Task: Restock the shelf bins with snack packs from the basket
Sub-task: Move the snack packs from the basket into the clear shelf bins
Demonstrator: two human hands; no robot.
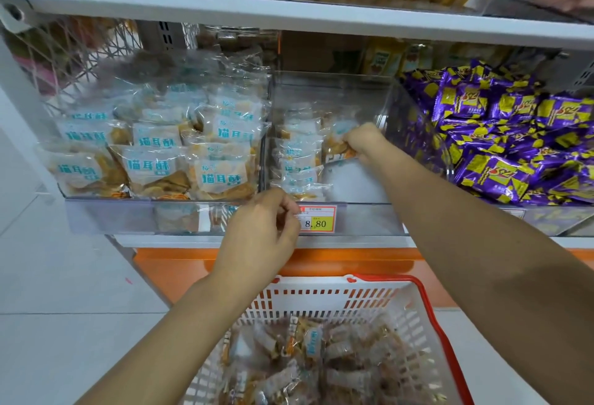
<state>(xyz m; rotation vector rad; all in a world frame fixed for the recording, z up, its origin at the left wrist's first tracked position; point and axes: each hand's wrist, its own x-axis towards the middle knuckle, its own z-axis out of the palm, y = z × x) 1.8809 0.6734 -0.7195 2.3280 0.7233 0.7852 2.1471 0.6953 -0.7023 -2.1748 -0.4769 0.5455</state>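
The right hand [363, 142] reaches into the clear middle bin [363, 219] and pinches a snack pack [336, 145]. More packs [297, 160] are stacked just left of it. The left hand [266, 227], fingers curled, is at the bin's front lip beside the price tag [318, 219]. Below both hands, a basket [321, 292] holds loose packs [308, 359].

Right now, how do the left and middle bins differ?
The left bin is packed full; the middle bin holds one small stack, floor partly bare. The right hand grips a pack in the middle bin; none reaches into the left bin. Both are clear plastic.
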